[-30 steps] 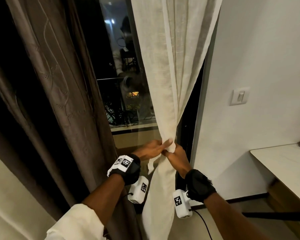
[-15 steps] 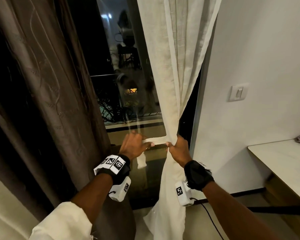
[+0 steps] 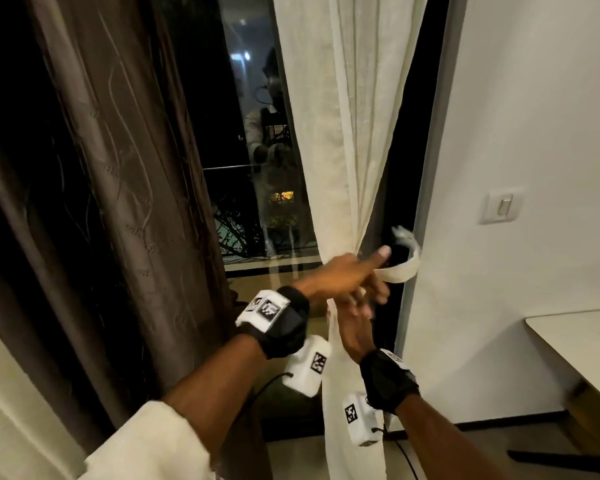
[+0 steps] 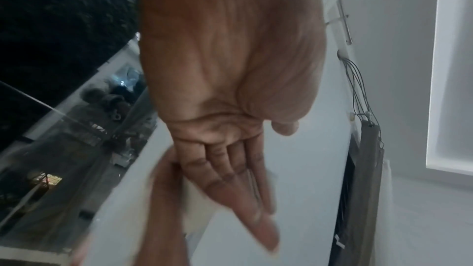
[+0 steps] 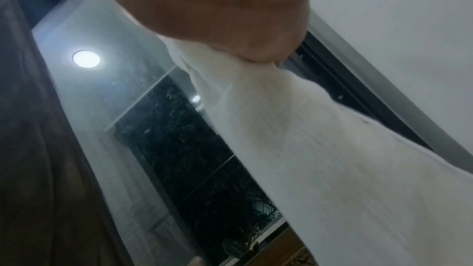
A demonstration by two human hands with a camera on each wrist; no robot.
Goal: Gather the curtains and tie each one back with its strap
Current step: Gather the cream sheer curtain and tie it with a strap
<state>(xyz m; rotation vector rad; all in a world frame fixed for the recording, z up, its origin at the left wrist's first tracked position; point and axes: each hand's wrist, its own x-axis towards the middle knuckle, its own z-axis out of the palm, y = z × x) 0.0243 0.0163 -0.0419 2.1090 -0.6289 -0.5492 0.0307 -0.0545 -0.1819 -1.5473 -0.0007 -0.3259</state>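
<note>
The white sheer curtain hangs right of the window, gathered at waist height. My right hand grips the gathered bunch; in the right wrist view its fingers curl round the white cloth. My left hand reaches across the front of the curtain to the right, blurred by motion. Its fingers lie straight, with white cloth behind them. The white strap loops from those fingertips out toward the window frame. The brown curtain hangs loose on the left.
Dark window glass lies between the two curtains. A white wall with a light switch stands right of the frame. A pale table juts in at the lower right, with floor below it.
My left hand has swung from the curtain's left side across its front to the right, taking the strap round with it. My right hand keeps its grip on the bunch.
</note>
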